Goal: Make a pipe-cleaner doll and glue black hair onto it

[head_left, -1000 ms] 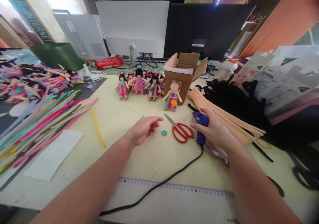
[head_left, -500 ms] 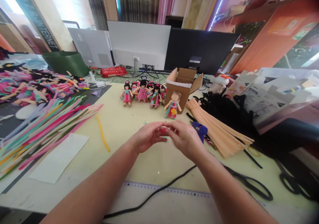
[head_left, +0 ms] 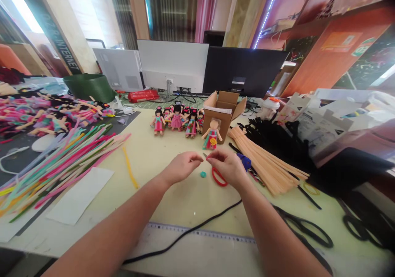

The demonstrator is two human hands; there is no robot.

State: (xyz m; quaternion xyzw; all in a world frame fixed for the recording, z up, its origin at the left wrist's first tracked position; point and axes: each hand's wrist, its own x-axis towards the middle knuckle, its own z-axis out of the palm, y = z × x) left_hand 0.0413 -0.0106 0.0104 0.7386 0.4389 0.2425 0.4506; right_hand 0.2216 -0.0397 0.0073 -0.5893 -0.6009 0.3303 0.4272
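Above the mat, my left hand (head_left: 182,168) has its thumb and fingertips drawn together. Whatever may be between them is too small to name. My right hand (head_left: 228,166) faces it in a pinch, with a speck of red and a thin greyish tip at its fingertips. Below that hand shows the red loop handle of scissors (head_left: 219,177), partly covered; I cannot tell if the hand touches them. A small turquoise ring (head_left: 203,174) lies between the hands. Just beyond stands a bald doll (head_left: 212,135) in a striped dress with a yellow flower, near a blue tool (head_left: 245,161).
Several black-haired dolls (head_left: 176,118) stand beside an open cardboard box (head_left: 216,116). Coloured fuzzy stems (head_left: 74,158) lie left, peach ones (head_left: 265,162) and black ones right. A black cord (head_left: 185,242) crosses the ruler strip (head_left: 222,234). Black-handled scissors (head_left: 308,227) lie front right.
My hands have drawn slightly apart; before, their fingertips met around a red bit. The turquoise ring and the red scissor handle now show between and below them. The view has shifted a little.
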